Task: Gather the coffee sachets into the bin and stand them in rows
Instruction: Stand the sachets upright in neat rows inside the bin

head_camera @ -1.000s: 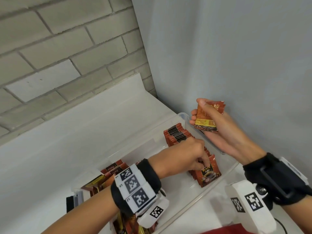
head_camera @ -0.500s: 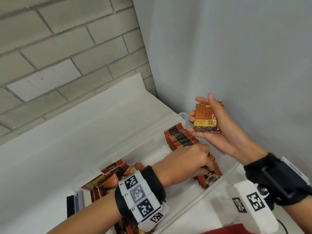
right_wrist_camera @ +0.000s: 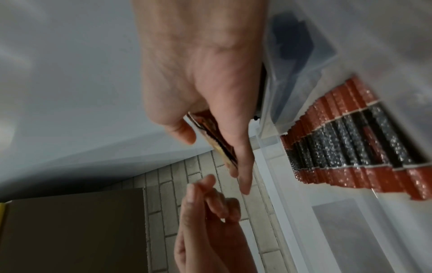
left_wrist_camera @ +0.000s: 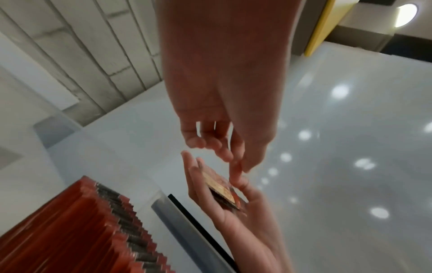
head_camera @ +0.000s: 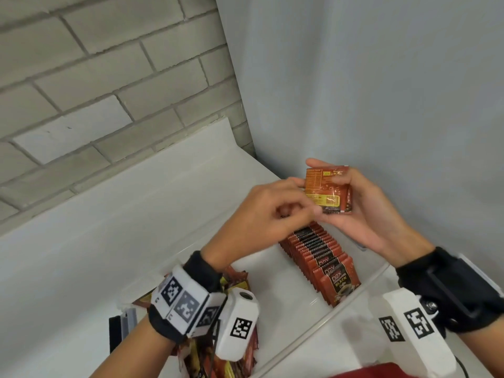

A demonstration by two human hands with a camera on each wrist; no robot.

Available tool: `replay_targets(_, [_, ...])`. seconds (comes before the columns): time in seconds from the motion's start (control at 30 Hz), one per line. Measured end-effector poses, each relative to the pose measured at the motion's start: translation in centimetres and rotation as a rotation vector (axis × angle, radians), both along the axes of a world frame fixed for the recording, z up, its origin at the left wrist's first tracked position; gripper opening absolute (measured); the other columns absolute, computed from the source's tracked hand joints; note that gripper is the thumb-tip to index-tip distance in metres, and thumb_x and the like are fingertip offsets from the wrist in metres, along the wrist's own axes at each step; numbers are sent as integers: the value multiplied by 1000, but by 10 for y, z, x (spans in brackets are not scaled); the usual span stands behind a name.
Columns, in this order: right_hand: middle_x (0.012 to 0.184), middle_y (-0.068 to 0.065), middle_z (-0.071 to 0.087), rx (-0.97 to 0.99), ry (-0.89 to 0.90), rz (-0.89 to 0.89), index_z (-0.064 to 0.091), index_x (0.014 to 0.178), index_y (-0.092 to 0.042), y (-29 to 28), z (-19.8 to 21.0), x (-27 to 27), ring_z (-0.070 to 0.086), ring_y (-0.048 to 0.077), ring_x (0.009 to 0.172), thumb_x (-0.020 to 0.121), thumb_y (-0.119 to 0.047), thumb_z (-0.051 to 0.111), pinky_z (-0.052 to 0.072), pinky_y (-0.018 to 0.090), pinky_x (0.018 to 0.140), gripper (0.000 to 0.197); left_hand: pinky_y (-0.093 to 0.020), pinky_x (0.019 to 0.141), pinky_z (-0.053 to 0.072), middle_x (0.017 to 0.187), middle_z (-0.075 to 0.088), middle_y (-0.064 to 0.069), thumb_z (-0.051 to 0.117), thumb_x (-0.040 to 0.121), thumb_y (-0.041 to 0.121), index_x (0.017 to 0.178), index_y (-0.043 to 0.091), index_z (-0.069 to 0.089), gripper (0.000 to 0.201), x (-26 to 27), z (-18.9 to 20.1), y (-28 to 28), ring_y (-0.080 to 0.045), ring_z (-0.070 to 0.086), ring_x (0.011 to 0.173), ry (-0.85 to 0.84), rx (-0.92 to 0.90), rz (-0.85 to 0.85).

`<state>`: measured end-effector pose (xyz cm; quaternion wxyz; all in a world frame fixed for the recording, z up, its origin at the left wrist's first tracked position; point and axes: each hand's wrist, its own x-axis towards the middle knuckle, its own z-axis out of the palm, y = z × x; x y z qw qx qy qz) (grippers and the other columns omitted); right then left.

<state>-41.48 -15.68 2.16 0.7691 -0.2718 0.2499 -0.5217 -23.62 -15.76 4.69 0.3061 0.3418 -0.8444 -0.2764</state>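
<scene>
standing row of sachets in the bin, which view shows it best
The head view: the whole row of sachets stands on edge in the clear bin, front label readable. The left wrist view catches blurred tops only; the right wrist view shows them sideways through the bin wall.

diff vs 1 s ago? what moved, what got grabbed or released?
The left hand let go of the front sachet in the row and rose out of the bin to the small stack of sachets, its fingers reaching its edge. Unchanged: the right hand holds that stack above the bin; the row stands.
</scene>
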Motion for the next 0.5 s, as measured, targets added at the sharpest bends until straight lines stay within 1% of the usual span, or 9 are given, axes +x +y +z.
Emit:
replay_targets(0.03, [120,23,64,2,-20,21,51,134,-10,0,0,0,61,35,114,82,-13,45,49,54,93,52,-15,64,38,82,63,4,65,89,23,90,11,74,15,3,1,-2,-2,49,66,22,-10,66])
replay_targets(0.07, [122,23,62,1,-30,37,51,134,-10,0,-1,0,60,37,115,82,-10,45,49,57,91,52,-18,64,39,81,62,5,63,90,26,92,15,73,15,5,2,-4,-5,50,68,32,-19,132])
replay_targets(0.13, [125,23,61,-12,-5,59,52,133,-10,0,-2,0,60,38,115,83,-5,45,49,60,88,51,-21,65,44,85,60,4,63,92,30,98,23,68,11,8,2,-8,-11,52,73,48,-4,235])
replay_targets(0.17, [125,22,61,-18,24,67,53,133,-11,0,-2,0,60,38,114,83,-4,46,49,61,88,50,-22,67,46,87,59,6,63,92,30,100,29,64,8,8,2,-9,-11,53,76,59,22,269])
replay_targets(0.23, [125,22,62,-39,79,88,53,133,-11,0,-2,-1,61,39,113,85,-3,48,48,62,89,49,-22,72,50,93,57,10,62,92,31,102,39,55,15,8,1,-11,-8,54,84,66,78,327])
replay_targets(0.27, [125,22,61,-53,101,101,53,133,-11,1,-2,0,60,39,114,85,-2,49,47,63,89,49,-22,74,50,97,56,12,62,92,33,104,41,52,18,8,0,-11,-5,54,87,65,110,348])
replay_targets(0.33, [124,21,62,-75,151,111,53,132,-11,1,-2,0,61,40,112,85,-2,52,48,62,89,49,-18,75,50,101,57,14,62,91,35,110,39,52,23,7,-1,-13,-1,55,90,69,187,355])
replay_targets(0.4, [122,19,64,-91,200,108,54,131,-11,2,-3,0,63,39,109,83,-1,54,50,59,88,49,-17,76,51,101,61,14,63,89,35,116,34,55,28,8,-2,-14,1,56,91,76,262,336])
replay_targets(0.5, [119,19,65,-86,233,98,55,129,-11,1,-3,1,65,38,106,81,-3,58,53,55,86,49,-24,79,52,100,67,7,66,88,31,114,23,66,27,10,0,-13,-2,59,90,112,285,310])
